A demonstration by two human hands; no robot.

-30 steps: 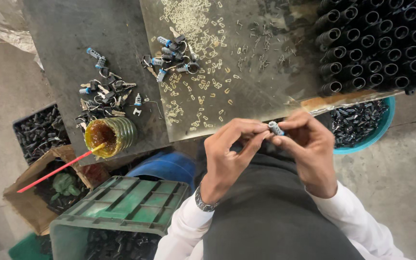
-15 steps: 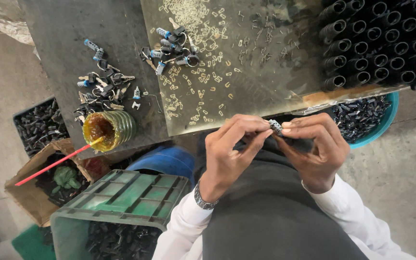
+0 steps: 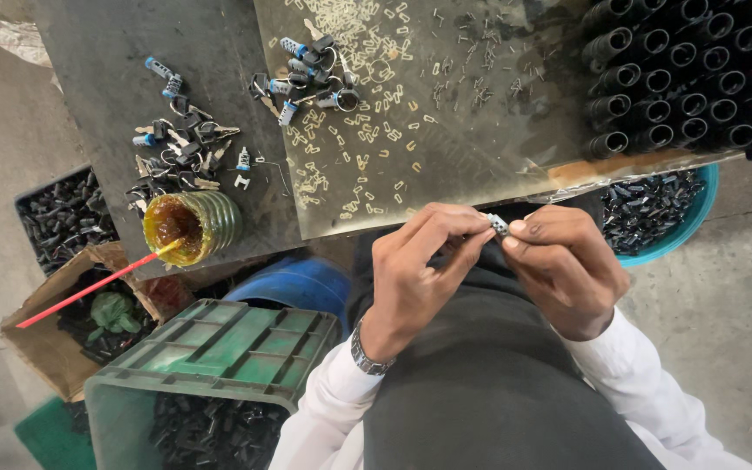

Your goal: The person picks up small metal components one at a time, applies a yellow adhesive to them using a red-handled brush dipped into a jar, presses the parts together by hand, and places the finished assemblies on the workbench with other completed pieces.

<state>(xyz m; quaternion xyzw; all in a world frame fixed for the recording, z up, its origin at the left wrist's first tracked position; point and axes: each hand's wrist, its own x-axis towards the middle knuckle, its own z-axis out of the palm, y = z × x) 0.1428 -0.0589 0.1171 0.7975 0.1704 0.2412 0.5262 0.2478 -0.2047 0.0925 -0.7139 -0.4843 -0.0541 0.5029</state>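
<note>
Both of my hands meet over my lap, just below the bench edge. My left hand (image 3: 415,274) and my right hand (image 3: 563,265) pinch a small silvery metal cylinder part (image 3: 500,226) between their fingertips. A watch sits on my left wrist. On the metal bench sheet (image 3: 480,148) lie many small pale clips (image 3: 367,139) and a cluster of blue-tipped lock cylinders with keys (image 3: 306,74).
Black tubes (image 3: 689,78) stand stacked at the upper right. A teal tub of dark parts (image 3: 663,213) sits below them. At left: a grease jar (image 3: 189,228) with a red stick (image 3: 89,287), loose keys and parts (image 3: 176,148), a green crate (image 3: 211,357), a cardboard box (image 3: 71,331), a blue bucket (image 3: 298,283).
My hands stay together on the small part with slight finger shifts. The view has drifted a little, so the bench appears lower and closer.
</note>
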